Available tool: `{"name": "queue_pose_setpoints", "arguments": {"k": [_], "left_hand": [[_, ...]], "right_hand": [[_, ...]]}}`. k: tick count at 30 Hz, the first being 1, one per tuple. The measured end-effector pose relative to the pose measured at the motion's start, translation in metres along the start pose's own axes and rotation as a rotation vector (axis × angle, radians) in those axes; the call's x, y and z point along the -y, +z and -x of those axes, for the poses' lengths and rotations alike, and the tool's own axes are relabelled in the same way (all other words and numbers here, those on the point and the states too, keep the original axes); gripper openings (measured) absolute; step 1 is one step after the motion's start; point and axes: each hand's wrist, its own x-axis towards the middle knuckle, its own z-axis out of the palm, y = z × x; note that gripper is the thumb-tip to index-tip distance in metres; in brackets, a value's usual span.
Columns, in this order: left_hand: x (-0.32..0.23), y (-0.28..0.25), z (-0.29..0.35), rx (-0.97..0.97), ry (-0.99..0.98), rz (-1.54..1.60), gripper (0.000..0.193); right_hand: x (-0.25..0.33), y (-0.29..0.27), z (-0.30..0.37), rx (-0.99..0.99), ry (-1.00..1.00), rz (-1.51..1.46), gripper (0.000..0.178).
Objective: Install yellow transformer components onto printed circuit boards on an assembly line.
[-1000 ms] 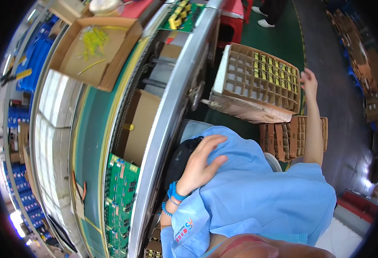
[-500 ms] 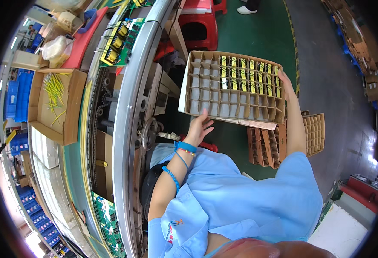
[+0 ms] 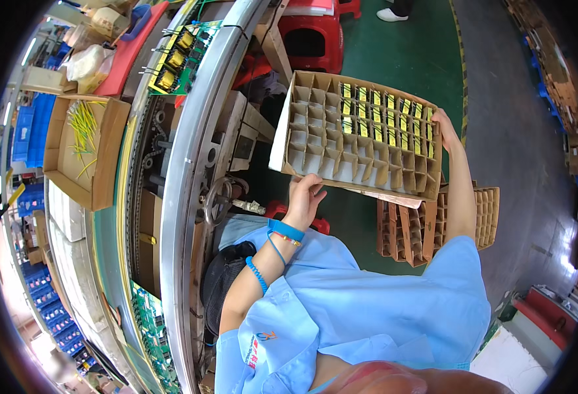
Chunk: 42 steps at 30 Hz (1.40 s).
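A shallow cardboard tray (image 3: 361, 172) split into cells by dividers is in front of me, tilted slightly. Yellow-and-black wound components (image 3: 375, 111) stand in rows in its far right cells; the near and left cells hold none. My left hand (image 3: 304, 202) is closed on the tray's near edge, left of its middle, with its fingers curled and partly hidden. On the tray's right side, near the far corner, my right hand (image 3: 447, 129) grips the wall; most of its fingers are out of sight.
To the left runs a metal-railed conveyor (image 3: 187, 164) carrying green circuit boards (image 3: 185, 58). Beyond it is a cardboard box (image 3: 65, 154) of yellow-green wires. More divided cartons (image 3: 486, 217) stand below the tray at right. A red stool (image 3: 312, 43) is at the back.
The tray's right side has swung slightly nearer and to the right, my right hand moving along with it. My left hand's fingers have curled more closely at the near edge. The view has shifted slightly.
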Motion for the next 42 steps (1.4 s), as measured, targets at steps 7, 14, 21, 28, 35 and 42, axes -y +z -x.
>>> {"name": "queue_pose_setpoints", "arguments": {"k": [7,14,21,28,35,42], "left_hand": [[-0.026,0.022,0.036,0.034,0.105,-0.071,0.039],[-0.045,0.041,0.070,-0.092,0.514,-0.483,0.075],[-0.085,0.042,0.126,0.000,0.455,-0.575,0.084],[-0.116,0.043,0.171,0.050,0.370,-0.782,0.086],[-0.116,0.029,0.183,0.093,0.396,-0.892,0.085],[-0.112,0.007,0.189,0.112,0.468,-0.824,0.081]], "right_hand": [[0.024,0.027,0.034,0.091,0.061,-0.109,0.035],[-0.002,0.040,0.079,0.225,0.085,-0.499,0.046],[-0.035,0.063,0.148,0.271,0.116,-0.777,0.056],[-0.077,0.073,0.200,0.040,0.127,-0.810,0.056],[-0.077,0.082,0.222,0.074,0.190,-0.788,0.055],[-0.091,0.073,0.214,0.226,0.192,-0.809,0.055]]}}
